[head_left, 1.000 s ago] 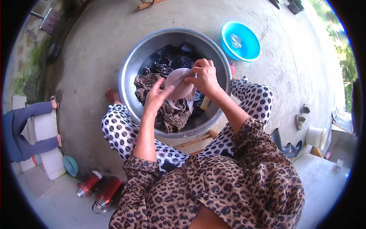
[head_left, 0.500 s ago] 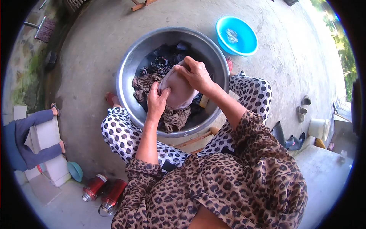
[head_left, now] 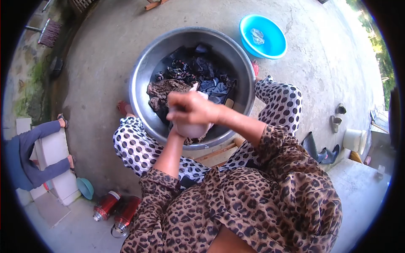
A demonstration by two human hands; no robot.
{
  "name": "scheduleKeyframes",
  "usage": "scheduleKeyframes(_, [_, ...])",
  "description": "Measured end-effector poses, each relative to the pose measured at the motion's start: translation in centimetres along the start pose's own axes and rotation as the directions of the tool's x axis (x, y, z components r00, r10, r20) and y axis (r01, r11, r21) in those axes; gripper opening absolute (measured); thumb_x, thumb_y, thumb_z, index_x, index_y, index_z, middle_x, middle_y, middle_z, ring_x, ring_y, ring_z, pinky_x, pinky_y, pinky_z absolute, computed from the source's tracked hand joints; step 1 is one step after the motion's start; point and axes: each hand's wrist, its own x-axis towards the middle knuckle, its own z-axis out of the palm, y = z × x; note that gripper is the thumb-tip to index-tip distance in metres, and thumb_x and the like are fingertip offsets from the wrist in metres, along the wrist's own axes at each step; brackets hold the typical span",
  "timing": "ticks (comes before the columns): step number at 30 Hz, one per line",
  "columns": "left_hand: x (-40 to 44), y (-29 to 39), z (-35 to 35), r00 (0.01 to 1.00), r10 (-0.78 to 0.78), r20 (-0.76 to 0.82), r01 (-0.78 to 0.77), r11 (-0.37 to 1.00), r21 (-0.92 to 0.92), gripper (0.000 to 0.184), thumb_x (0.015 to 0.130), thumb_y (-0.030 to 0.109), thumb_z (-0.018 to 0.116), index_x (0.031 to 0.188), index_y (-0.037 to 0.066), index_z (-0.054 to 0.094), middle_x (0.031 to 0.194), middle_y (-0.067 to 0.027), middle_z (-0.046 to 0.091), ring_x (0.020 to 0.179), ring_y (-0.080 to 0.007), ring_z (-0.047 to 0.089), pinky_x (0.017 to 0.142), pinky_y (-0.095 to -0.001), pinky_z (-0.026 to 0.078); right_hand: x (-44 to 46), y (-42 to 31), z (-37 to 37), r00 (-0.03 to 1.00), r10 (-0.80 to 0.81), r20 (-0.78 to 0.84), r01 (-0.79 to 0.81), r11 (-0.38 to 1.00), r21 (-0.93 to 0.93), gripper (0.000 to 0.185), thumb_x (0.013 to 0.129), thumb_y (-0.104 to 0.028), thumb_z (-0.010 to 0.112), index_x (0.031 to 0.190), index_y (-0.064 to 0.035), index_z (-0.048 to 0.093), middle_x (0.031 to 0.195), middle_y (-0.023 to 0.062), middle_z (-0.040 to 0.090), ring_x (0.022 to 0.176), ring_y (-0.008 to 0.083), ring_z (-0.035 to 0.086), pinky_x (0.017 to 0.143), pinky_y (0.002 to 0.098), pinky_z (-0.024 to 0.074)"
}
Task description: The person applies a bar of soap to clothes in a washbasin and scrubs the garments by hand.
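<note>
Over a large metal basin [head_left: 141,63], a wet pale pink cloth [head_left: 192,130] is bunched between my two hands. My right hand [head_left: 192,109] is curled over it, fingers closed and smeared by motion. Beneath it lies my left hand [head_left: 175,134], pressed against the cloth; its fingers are hidden by my right hand and the cloth. Around them in the basin lie a brown patterned garment [head_left: 162,89], dark wet clothes [head_left: 185,63] and a blue-grey garment [head_left: 217,88]. A small yellowish bar [head_left: 229,103] rests by the basin's right inner side.
A bright blue basin [head_left: 270,38] with a pale crumpled item stands at the upper right. Two red thermos flasks [head_left: 126,211] and a small teal basin [head_left: 85,188] are at the lower left. Another person's legs [head_left: 42,137] show at left. Dark boots [head_left: 320,154] stand at right.
My right hand has moved left and down, across my left hand. The pink cloth, spread out before, is now bunched lower, uncovering the blue-grey garment.
</note>
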Motion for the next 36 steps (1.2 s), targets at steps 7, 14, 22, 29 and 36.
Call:
scheduleKeyframes(7, [-1.0,3.3,-0.1,0.998,-0.033,0.044,-0.001,0.791,0.612,0.057,0.099,0.04,0.046,0.142,0.003,0.038,0.135,-0.0138,0.05,0.126,-0.0255,0.048,0.106,-0.0371,0.038,1.4,3.6,0.9,0.945,-0.105,-0.31,0.003,0.95,-0.314,0.028,0.084,-0.026,0.069,0.1,-0.0045,0.063,0.098,0.0157,0.064,0.099,0.0331,0.06,0.087,0.0434,0.0471])
scheduleKeyframes(14, [-0.3,-2.8,-1.6,0.958,0.029,-0.287,-0.031,1.0,-0.003,0.058,0.098,0.043,0.045,0.141,0.005,0.04,0.136,-0.0144,0.05,0.127,-0.0268,0.048,0.107,-0.04,0.038,-10.7,26.6,-4.6,0.293,0.721,-0.627,-0.952,0.281,-0.122,0.024,0.083,-0.019,0.061,0.098,0.0005,0.062,0.093,0.0209,0.069,0.093,0.0355,0.068,0.078,0.0464,0.0542])
scheduleKeyframes(22, [-0.1,-4.6,-1.1,0.903,0.004,-0.429,-0.358,0.555,-0.75,0.059,0.097,0.047,0.045,0.139,0.006,0.044,0.135,-0.0145,0.052,0.126,-0.0272,0.049,0.107,-0.0428,0.039,-19.2,36.9,1.3,0.049,0.929,-0.367,-0.966,-0.049,-0.254,0.062,0.08,-0.015,0.067,0.134,-0.0001,0.039,0.125,0.0289,0.057,0.117,0.0395,0.058,0.096,0.0426,0.0494])
scheduleKeyframes(29, [-0.6,-5.1,-1.7,0.9,0.029,-0.436,-0.406,0.426,-0.809,0.06,0.096,0.051,0.045,0.137,0.007,0.048,0.133,-0.0146,0.054,0.126,-0.0277,0.05,0.107,-0.0452,0.039,-16.4,31.3,4.3,-0.06,0.789,-0.612,-0.994,-0.106,-0.039,0.063,0.082,-0.012,0.064,0.134,-0.0016,0.03,0.124,0.035,0.049,0.116,0.0477,0.053,0.103,0.048,0.0432])
scheduleKeyframes(36, [0.0,-4.4,-1.5,0.907,0.063,-0.417,-0.419,0.249,-0.874,0.062,0.096,0.055,0.042,0.137,0.008,0.049,0.136,-0.0135,0.053,0.128,-0.0283,0.048,0.108,-0.0461,0.038,-18.3,32.8,3.8,-0.025,0.807,-0.59,-0.961,0.144,0.236,0.049,0.084,-0.012,0.059,0.125,-0.0012,0.035,0.122,0.0333,0.053,0.11,0.0451,0.058,0.096,0.0494,0.0473])
